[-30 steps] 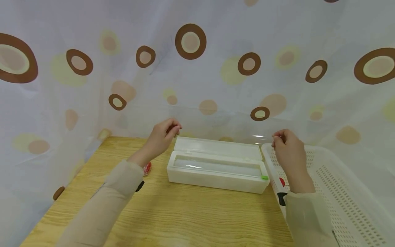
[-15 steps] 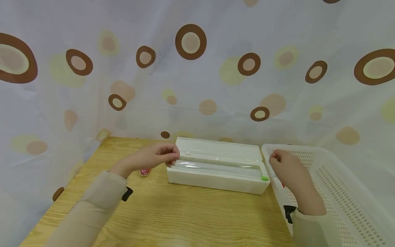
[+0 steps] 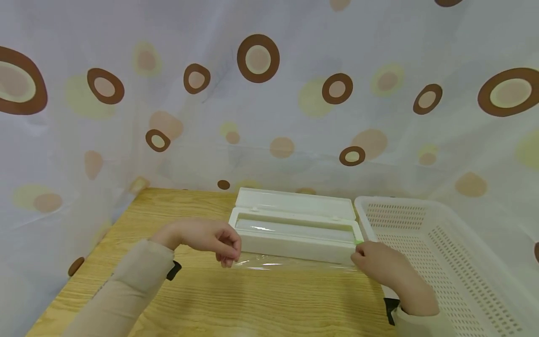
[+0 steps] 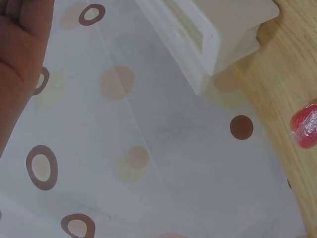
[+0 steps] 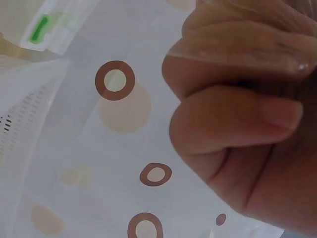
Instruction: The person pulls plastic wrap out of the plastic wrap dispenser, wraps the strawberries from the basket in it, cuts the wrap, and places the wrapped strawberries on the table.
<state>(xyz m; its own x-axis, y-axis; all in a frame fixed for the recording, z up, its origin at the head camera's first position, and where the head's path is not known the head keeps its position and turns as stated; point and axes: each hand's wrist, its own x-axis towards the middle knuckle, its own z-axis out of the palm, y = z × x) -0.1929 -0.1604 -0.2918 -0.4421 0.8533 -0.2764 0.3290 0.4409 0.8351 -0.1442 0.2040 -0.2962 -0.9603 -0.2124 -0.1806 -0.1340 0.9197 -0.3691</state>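
Observation:
A clear sheet of cling film (image 3: 278, 264) stretches between my two hands, low in front of a white cling film dispenser (image 3: 290, 248). My left hand (image 3: 202, 238) pinches the sheet's left end between thumb and fingers. At the other end my right hand (image 3: 391, 267) grips it with curled fingers; in the right wrist view, film (image 5: 247, 44) lies over those fingers. The dispenser's lid (image 3: 294, 203) is tipped back, and a pale roll (image 3: 290, 228) shows inside. A green slider (image 5: 39, 29) sits at its right corner. The left wrist view misses the left fingertips.
A white perforated basket (image 3: 442, 204) stands right of the dispenser, partly behind my right arm. A red item in clear wrapping (image 4: 306, 128) lies on the wooden table (image 3: 261, 304), left of the dispenser. A patterned curtain (image 3: 290, 112) hangs behind.
Both hands have come down from above the dispenser to in front of it, bringing the cling film down past its front. The left arm now hides the red item in the head view.

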